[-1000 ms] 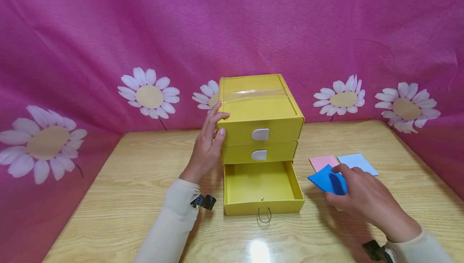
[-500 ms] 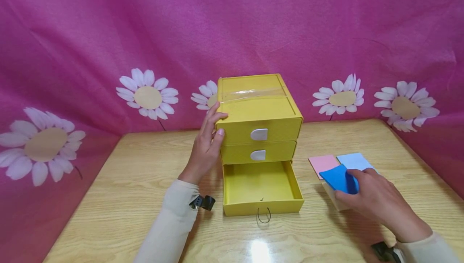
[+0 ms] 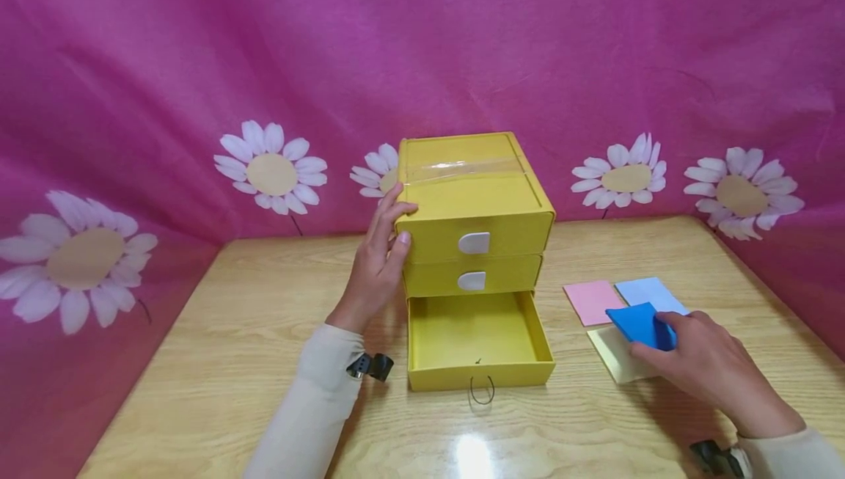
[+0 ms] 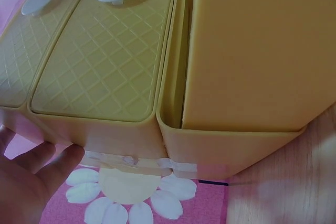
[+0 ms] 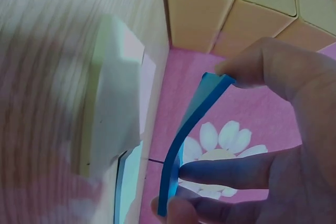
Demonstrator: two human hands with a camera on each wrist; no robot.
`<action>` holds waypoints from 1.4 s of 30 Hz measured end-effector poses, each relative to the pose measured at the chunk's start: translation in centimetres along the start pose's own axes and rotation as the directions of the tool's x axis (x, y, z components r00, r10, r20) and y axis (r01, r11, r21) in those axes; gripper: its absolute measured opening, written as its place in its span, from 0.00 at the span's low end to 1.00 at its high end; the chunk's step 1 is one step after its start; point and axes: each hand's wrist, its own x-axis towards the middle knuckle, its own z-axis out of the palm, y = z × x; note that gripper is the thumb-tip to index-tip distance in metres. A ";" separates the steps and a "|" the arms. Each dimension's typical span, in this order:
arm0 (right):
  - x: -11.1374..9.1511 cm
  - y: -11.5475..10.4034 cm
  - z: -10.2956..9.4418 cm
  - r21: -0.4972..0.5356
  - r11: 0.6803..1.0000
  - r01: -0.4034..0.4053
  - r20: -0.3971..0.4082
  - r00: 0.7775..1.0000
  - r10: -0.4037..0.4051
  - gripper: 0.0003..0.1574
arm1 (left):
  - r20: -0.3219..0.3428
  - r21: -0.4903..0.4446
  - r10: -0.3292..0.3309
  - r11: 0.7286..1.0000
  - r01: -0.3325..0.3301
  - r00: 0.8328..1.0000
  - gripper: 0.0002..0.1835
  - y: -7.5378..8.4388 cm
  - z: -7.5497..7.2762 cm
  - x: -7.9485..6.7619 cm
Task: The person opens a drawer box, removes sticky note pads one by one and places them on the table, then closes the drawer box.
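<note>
A yellow drawer cabinet (image 3: pixel 477 196) stands upright mid-table, its lowest drawer (image 3: pixel 480 378) pulled out and nothing visible inside. My left hand (image 3: pixel 371 270) rests with fingers extended against the cabinet's upper left side; in the left wrist view, fingertips (image 4: pixel 68 158) touch that side wall. My right hand (image 3: pixel 716 362) pinches a bent blue sticky note pad (image 3: pixel 639 321) by its edges, thumb at one end and fingers at the other in the right wrist view. Beneath it lies a pale yellow sticky note pad (image 3: pixel 614 358), partly hidden by the hand.
A pink sticky note pad (image 3: pixel 590 301) and a light blue one (image 3: pixel 650 294) lie right of the cabinet. The open drawer has a dark loop pull (image 3: pixel 483 391). Two upper drawers with white tabs (image 3: pixel 474 243) are closed. A pink flowered cloth (image 3: pixel 330 61) hangs behind the table.
My right hand has moved right with the blue sticky note pad, away from the drawer, uncovering the pale yellow pad. The left hand stays against the cabinet.
</note>
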 end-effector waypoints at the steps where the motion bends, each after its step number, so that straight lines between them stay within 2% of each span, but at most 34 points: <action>1: 0.1 0.1 0.0 0.000 1.000 -0.005 0.002 1.000 0.005 0.54 | 0.001 0.001 0.001 1.000 -0.001 1.000 0.19 0.0 0.0 0.0; 7: 0.5 0.7 -0.1 -0.007 0.999 -0.047 0.026 0.999 0.047 0.56 | -0.001 0.011 -0.003 1.000 0.003 1.000 0.19 0.2 0.0 0.1; 19: 0.9 3.1 0.2 0.005 0.999 -0.049 -0.002 0.999 0.049 0.54 | -0.003 0.013 -0.015 1.000 0.015 1.000 0.19 0.0 0.0 0.1; 32: 0.9 4.5 -0.1 -0.016 0.994 -0.105 0.083 0.991 0.106 0.51 | 0.007 0.012 -0.023 1.000 0.023 1.000 0.20 0.0 -0.1 0.1; 39: 1.0 5.7 0.0 -0.042 0.993 -0.112 0.156 0.981 0.117 0.54 | -0.004 0.033 -0.017 0.999 0.017 1.000 0.21 -3.5 0.7 0.0; 42: 1.1 6.1 0.2 -0.047 0.990 -0.132 0.184 0.973 0.138 0.57 | -0.005 0.040 -0.002 0.999 0.003 1.000 0.21 -4.1 0.8 -0.1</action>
